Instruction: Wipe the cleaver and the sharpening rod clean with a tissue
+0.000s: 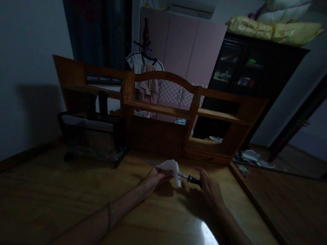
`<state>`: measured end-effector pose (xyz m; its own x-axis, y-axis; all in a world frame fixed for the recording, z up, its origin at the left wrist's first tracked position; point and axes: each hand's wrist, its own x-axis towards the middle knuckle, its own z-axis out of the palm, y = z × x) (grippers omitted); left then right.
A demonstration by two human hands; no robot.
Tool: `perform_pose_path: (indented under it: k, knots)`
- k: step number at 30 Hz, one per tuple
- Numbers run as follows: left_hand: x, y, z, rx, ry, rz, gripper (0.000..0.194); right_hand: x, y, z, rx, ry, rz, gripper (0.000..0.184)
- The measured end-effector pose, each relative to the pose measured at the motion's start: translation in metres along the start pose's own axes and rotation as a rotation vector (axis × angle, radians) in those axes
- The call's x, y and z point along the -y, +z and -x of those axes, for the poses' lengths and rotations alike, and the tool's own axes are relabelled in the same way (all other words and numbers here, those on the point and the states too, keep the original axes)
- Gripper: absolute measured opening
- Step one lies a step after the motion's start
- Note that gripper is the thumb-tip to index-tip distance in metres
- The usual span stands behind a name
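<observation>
A slim metal rod with a collar and a dark handle, which looks like a honing steel, lies level above the wooden tabletop. My right hand is closed on the end of its handle. Around the rod, my left hand pinches a folded white tissue. The rod's thin tip pokes out beyond the tissue on the left. Part of the shaft is hidden inside the tissue and behind my left fingers.
A black-framed rack with two dark upright handles stands at the table's left. Along the back runs a wooden shelf unit. The table has a raised right edge. Beyond are a pink wardrobe and a black cabinet.
</observation>
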<state>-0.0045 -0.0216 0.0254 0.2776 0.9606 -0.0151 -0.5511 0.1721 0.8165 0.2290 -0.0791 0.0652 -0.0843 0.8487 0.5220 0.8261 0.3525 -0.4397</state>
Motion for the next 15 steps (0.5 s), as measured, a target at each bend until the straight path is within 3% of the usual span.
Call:
perform_pose_path:
  k: [5,15]
  knots:
    - [-0.0006,0.0028,0.0,0.022,-0.013,-0.016,0.044,0.0119,-0.0036,0.0014,0.068,-0.069,-0.022,0.045]
    - [0.002,-0.0006,-0.0033,-0.02,-0.026,-0.021,0.042,0.0121,-0.002,0.0002,0.098,-0.072,-0.018,0.039]
